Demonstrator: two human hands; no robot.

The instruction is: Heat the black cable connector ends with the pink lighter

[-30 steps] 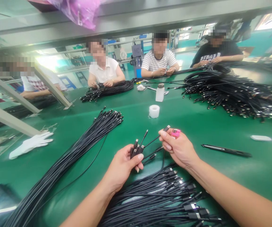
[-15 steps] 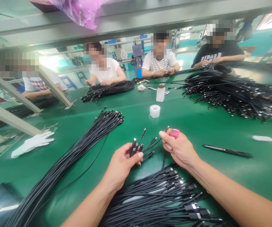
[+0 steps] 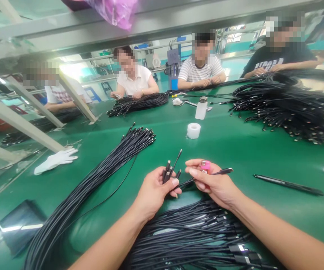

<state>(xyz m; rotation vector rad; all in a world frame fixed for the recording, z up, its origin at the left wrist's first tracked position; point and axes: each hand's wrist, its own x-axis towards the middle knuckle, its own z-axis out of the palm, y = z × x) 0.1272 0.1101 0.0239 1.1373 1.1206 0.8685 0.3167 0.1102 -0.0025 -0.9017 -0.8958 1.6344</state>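
Observation:
My left hand [image 3: 154, 192] is closed around a small bunch of black cable ends [image 3: 168, 173], their plugs pointing up. Just to the right, my right hand [image 3: 216, 183] has one black cable [image 3: 225, 171] between thumb and fingers, its plug sticking out to the right. A small pink piece with a metal part [image 3: 205, 165] sits at the index finger of that hand; what it is I cannot make out. Below both hands lies a spread pile of black cables [image 3: 190, 232] with plugs toward the right. A long cable bundle [image 3: 94, 183] stretches along the left.
A white tape roll [image 3: 193, 131] and a white bottle [image 3: 201, 108] stand ahead. A black pen [image 3: 288, 185] lies at right, a white glove [image 3: 56, 160] at left. Several co-workers sit across the green table [image 3: 167, 138] behind more cable heaps [image 3: 288, 107]. A metal shelf beam [image 3: 162, 32] crosses overhead.
The right hand has turned, and its cable's plug now points right instead of up. Fewer loose ends stick out between the hands. The whole view has shifted slightly, moving the table items rightward.

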